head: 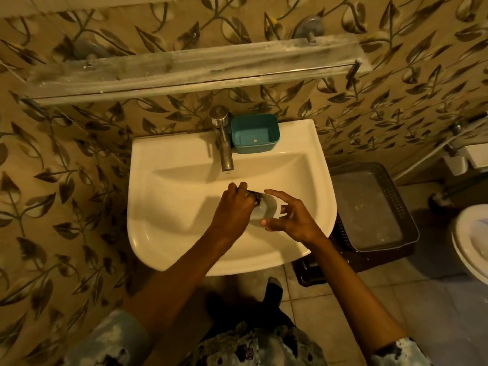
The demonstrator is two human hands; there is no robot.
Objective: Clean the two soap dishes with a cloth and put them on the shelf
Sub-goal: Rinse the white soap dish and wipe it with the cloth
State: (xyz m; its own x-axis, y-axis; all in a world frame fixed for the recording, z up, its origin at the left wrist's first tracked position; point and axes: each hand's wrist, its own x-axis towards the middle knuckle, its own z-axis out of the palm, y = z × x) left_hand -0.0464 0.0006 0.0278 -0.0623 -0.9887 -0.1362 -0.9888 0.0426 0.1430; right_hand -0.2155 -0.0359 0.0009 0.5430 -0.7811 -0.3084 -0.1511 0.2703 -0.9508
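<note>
A pale, translucent oval soap dish is held over the bowl of the white ceramic washbasin, toward the basin's right side and in front of the tap. The right hand grips it from the right: the thumb presses the dish's near end and the forefinger reaches over its far rim, the other fingers spread loosely behind it. The left hand is closed around a small dark cloth, of which only a crumpled bit shows at the fingertips, pressed against the left, far edge of the dish.

A second soap dish, a teal rectangular plastic one with rounded corners, sits on the back ledge of the basin, just right of the dull metal tap and touching or nearly touching it. A small pale speck lies on its floor.

Above the basin, fixed to the leaf-patterned tiled wall, runs a long clear glass shelf, cloudy with white residue and carried by two round metal brackets.

To the right of the basin, lower down near the floor, stands a dark brown perforated plastic basket with a greyish tray-like top. Farther right, the edge of a white toilet shows. Patterned sleeves cover the upper arms in front of the basin.
</note>
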